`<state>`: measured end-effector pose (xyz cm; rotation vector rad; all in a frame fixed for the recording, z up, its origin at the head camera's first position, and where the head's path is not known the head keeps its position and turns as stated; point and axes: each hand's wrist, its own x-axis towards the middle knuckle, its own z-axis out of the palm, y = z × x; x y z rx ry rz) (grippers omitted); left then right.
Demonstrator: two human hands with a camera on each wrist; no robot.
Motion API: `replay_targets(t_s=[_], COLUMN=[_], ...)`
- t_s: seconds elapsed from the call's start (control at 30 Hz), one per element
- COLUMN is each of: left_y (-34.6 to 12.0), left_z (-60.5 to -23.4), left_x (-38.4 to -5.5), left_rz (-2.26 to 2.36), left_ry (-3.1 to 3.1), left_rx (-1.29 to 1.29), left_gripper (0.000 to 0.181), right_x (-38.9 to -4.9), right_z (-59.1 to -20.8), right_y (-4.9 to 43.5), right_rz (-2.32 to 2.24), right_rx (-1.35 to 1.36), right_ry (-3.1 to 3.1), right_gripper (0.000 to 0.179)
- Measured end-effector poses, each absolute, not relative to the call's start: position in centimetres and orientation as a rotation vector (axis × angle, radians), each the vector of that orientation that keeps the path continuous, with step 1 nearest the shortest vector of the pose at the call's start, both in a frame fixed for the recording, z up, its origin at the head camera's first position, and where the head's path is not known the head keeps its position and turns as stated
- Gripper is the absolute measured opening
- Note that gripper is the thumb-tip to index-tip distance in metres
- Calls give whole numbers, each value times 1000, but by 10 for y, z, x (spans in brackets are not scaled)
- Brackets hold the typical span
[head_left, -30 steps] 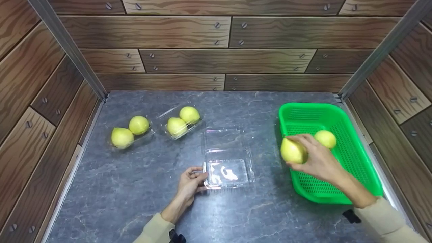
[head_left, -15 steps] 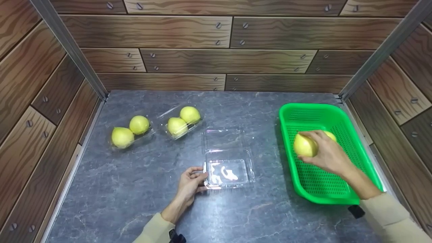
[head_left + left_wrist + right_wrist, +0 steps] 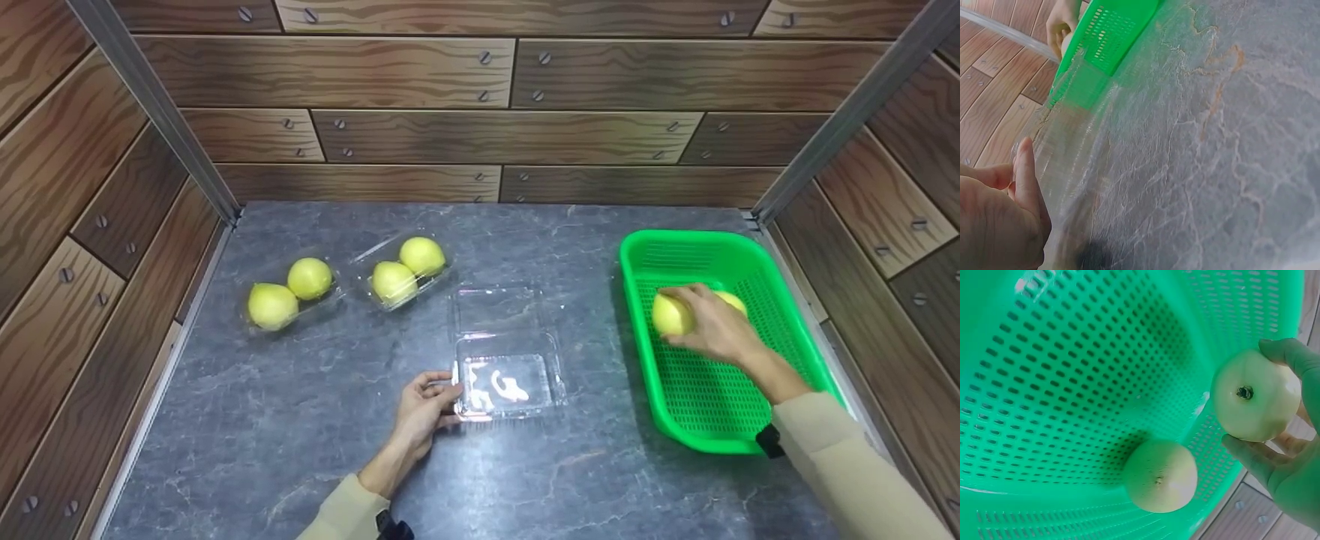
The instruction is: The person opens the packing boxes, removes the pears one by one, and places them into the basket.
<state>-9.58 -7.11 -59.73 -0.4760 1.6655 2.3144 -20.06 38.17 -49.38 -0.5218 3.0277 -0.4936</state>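
Head view: right-hand grip (image 3: 709, 322) pinches a yellow fruit (image 3: 672, 313) within the outline of the green basket (image 3: 705, 445). Right wrist view agrees: thumb on one side of the fruit, fingers on the other, stem-scar end facing the lens. Opposed contact probably suits a round, smooth skin that could roll out of a one-sided hold. Whether this fruit touches the basket wall cannot be told. A second fruit (image 3: 1159, 478) sits lower, on the basket floor near the side, presumably kept from wandering by the raised walls. Left-hand grip (image 3: 422, 409) pinches the near left edge of a transparent container (image 3: 506, 382), which lies opened out on the grey surface (image 3: 300, 427), lid half (image 3: 496, 309) toward the back. Left wrist view shows thumb and finger at the thin plastic; likely a steadying hold, since so light a tray would shift easily. Well apart, back left: a left pack (image 3: 322, 301) and a neighbouring pack (image 3: 397, 303), each with two fruits side by side, perhaps set there to leave working room between the basket and the left-hand grip.
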Motion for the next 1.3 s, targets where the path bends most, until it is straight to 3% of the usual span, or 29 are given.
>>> replay_targets(t_s=[0.5,1.3], left_y=[-70,-69], left_z=[-597,-598], left_x=[-96,-94], left_rz=[2321,2314], left_ry=[1670,1662], left_rx=[-470,-477], left_gripper=[39,38], right_x=[-227,-234], right_z=[-513,-519], right_y=[397,397], right_rz=[-416,-405], right_rx=[-542,-548], right_ry=[2952,2937], right_gripper=[75,78])
